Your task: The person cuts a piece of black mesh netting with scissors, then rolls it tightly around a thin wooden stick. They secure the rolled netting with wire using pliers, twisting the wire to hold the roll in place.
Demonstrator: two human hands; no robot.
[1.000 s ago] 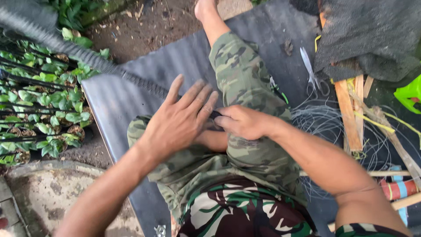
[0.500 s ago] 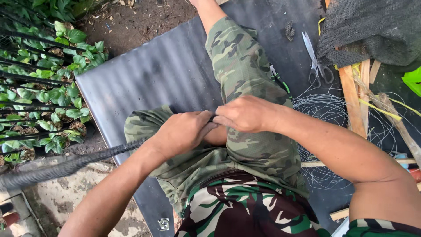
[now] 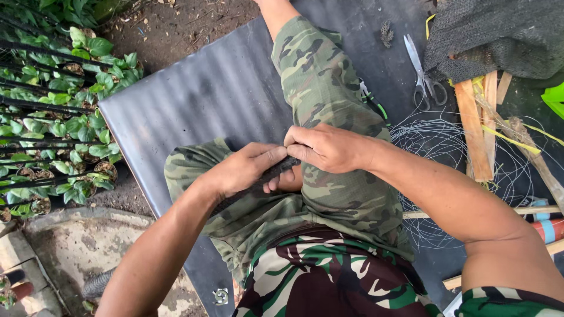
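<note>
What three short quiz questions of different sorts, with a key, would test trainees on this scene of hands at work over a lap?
1. True or false: both hands grip the dark netting strip.
2. Which lies beside the coil of thin wire: A scissors, B hammer, C saw?
3. What grows in the small pots at the left?

Key: 1 true, the left hand and right hand pinch it with their fingers over the lap. 2 A. 3 Green leafy seedlings.
</note>
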